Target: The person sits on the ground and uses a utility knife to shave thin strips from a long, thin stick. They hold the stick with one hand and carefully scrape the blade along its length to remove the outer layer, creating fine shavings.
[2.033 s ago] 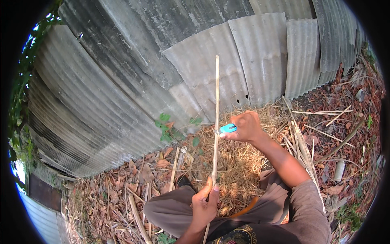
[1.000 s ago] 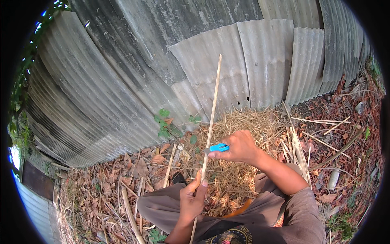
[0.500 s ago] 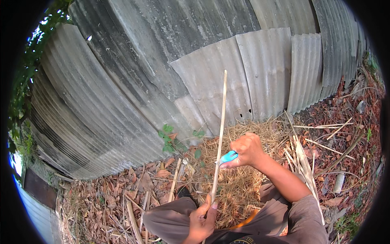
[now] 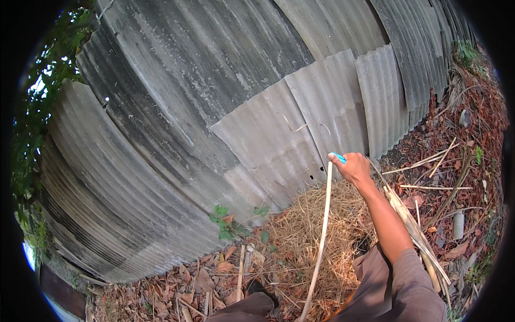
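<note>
A long pale wooden stick (image 4: 322,236) rises from the lower edge and leans slightly right. At its far tip my right hand (image 4: 355,167) is closed around a small blue-handled knife (image 4: 338,157); the blade is too small to make out. A thin curled shaving (image 4: 293,130) is in front of the metal sheets, just beyond the tip. The stick's near end runs out of the picture at the bottom, and my left hand is out of view.
Corrugated metal sheets (image 4: 257,123) form a wall ahead. Below me lie a heap of straw-like shavings (image 4: 300,231) and dry leaves (image 4: 201,282). On the right are split stick pieces (image 4: 410,220) and a pale cylinder (image 4: 458,225). A green plant (image 4: 225,221) grows by the wall.
My right hand has slid the knife from the stick's middle up to its far tip. A curled shaving has appeared there. My left hand has dropped out of view, and the view has shifted.
</note>
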### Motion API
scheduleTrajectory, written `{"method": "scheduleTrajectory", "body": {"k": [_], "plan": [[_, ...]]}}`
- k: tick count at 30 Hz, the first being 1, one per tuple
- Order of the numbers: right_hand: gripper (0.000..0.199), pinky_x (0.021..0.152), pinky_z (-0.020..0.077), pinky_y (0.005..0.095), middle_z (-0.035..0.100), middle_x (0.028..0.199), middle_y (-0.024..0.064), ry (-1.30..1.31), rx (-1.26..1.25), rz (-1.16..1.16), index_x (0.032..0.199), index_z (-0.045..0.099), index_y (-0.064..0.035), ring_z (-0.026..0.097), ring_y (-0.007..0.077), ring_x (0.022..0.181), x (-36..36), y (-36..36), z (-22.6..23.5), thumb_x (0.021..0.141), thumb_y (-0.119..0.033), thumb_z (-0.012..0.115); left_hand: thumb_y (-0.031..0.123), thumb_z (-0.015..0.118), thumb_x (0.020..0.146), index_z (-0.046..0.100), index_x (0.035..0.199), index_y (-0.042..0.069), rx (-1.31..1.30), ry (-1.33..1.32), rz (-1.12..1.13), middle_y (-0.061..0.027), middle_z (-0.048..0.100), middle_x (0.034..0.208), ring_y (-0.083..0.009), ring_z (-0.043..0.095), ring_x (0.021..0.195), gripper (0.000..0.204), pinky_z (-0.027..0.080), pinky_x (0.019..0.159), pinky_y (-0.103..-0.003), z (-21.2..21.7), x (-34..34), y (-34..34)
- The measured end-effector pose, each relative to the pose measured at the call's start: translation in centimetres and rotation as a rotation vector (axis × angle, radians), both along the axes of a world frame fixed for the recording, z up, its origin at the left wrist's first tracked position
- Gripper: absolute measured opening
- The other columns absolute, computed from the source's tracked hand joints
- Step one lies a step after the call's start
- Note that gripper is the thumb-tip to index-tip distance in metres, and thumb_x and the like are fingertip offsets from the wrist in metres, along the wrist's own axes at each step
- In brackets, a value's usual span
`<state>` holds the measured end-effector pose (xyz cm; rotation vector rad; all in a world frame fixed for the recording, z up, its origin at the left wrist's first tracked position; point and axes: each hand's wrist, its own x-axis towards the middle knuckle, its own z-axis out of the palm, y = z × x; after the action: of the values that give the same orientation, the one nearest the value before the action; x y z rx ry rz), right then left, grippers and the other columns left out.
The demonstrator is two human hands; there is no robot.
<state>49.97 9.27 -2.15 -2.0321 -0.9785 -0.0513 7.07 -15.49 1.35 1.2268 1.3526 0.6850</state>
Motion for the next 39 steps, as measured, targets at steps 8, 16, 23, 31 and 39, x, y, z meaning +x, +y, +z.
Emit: {"method": "scheduleTrajectory", "body": {"k": [8, 16, 23, 31, 39], "plan": [[0.086, 0.059, 0.0465, 0.0457, 0.058, 0.054, 0.0173, 0.100, -0.134, 0.145, 0.059, 0.064, -0.0026, 0.063, 0.0357, 0.061, -1.1, -3.7, 1.8, 0.074, -0.084, 0.041, 0.021, 0.053, 0.095, 0.061, 0.122, 0.004, 0.018, -0.100, -0.044, 0.0081, 0.044, 0.059, -0.0024, 0.038, 0.049, 0.032, 0.028, 0.043, -0.020, -1.0, -0.8, 4.7], [0.076, 0.046, 0.0471, 0.0383, 0.051, 0.042, 0.0086, -0.272, 0.001, 0.778, 0.052, 0.063, -0.0107, 0.057, 0.0285, 0.041, -15.3, -4.8, 2.6, 0.068, -0.083, 0.051, 0.017, 0.052, 0.097, 0.054, 0.119, -0.001, 0.188, -0.331, -0.070, -0.0032, 0.052, 0.061, -0.0066, 0.040, 0.037, 0.028, 0.029, 0.034, -0.020, 0.3, 4.0, 12.4], [0.068, 0.040, 0.0439, 0.0348, 0.049, 0.039, 0.0051, -0.497, 0.297, 0.701, 0.047, 0.059, -0.0127, 0.054, 0.0247, 0.037, -13.8, -4.2, 2.2, 0.064, -0.079, 0.061, 0.015, 0.051, 0.098, 0.054, 0.117, -0.001, 0.213, -0.369, -0.088, -0.0004, 0.047, 0.058, -0.0045, 0.038, 0.044, 0.026, 0.029, 0.040, -0.020, -0.8, 5.2, 12.0], [0.071, 0.040, 0.0432, 0.0358, 0.050, 0.040, 0.0049, -0.497, 0.318, 0.563, 0.047, 0.059, -0.0110, 0.055, 0.0244, 0.038, -11.1, 0.5, 0.8, 0.062, -0.081, 0.061, 0.013, 0.050, 0.098, 0.056, 0.115, -0.002, 0.115, -0.402, -0.055, -0.0001, 0.044, 0.056, -0.0056, 0.037, 0.044, 0.023, 0.030, 0.040, -0.021, -1.6, 4.2, 10.0], [0.085, 0.059, 0.0447, 0.0468, 0.059, 0.058, 0.0194, 0.172, 0.003, -0.054, 0.054, 0.057, -0.0024, 0.060, 0.0372, 0.061, 1.3, 3.1, -1.4, 0.076, -0.083, 0.041, 0.021, 0.055, 0.094, 0.064, 0.110, 0.002, -0.005, -0.163, -0.148, 0.0090, 0.043, 0.060, -0.0009, 0.036, 0.050, 0.026, 0.027, 0.043, -0.019, 0.2, -0.8, 1.6]]}}
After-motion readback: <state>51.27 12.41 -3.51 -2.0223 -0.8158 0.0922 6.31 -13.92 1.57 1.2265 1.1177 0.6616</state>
